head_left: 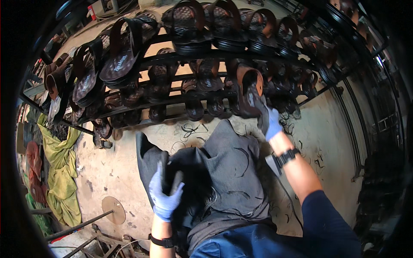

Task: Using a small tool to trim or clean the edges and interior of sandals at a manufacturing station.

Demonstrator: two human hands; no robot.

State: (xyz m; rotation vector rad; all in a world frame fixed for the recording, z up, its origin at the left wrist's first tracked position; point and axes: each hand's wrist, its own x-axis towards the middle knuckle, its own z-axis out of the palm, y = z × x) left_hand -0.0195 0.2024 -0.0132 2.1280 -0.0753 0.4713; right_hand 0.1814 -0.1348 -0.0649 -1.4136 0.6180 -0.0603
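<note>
My right hand [271,120], in a blue and dark-palmed glove, reaches out to the rack and is closed on a brown sandal [246,101] with a tan strap. The sandal is at the lower tier, among other sandals. Part of its sole is hidden by my fingers. My left hand [167,193], in a matching glove, hovers over the dark cloth [234,172] covering my lap. Its thumb and fingers are apart, with nothing between them. The fingertips are dark and slightly blurred against the cloth.
A black metal rack [150,60] with several brown sandals [187,28] on its tiers spans the far side. Thin dark trimmings [193,130] litter the floor. Yellow-green fabric [60,176] lies at left, near a round plate on a rod [113,210]. A cord [287,193] runs beside my right forearm.
</note>
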